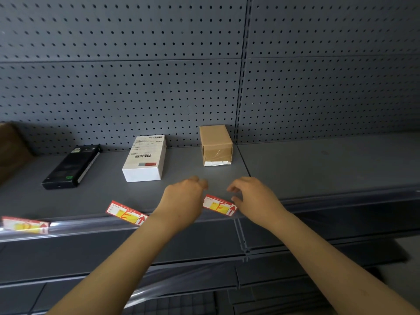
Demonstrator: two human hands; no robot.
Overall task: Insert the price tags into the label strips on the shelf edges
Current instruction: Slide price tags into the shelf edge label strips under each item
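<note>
Hands (184,196) (254,196) flanking price tag (219,205), shelf (318,164) edge

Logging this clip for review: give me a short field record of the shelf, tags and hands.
shelf items: black box, white box, brown taped box
left tag: in the clear label strip
middle tag: tilted at the shelf edge
right tag: between both hands
left hand: at that tag's left end
right hand: fingers open, by its right end
</note>
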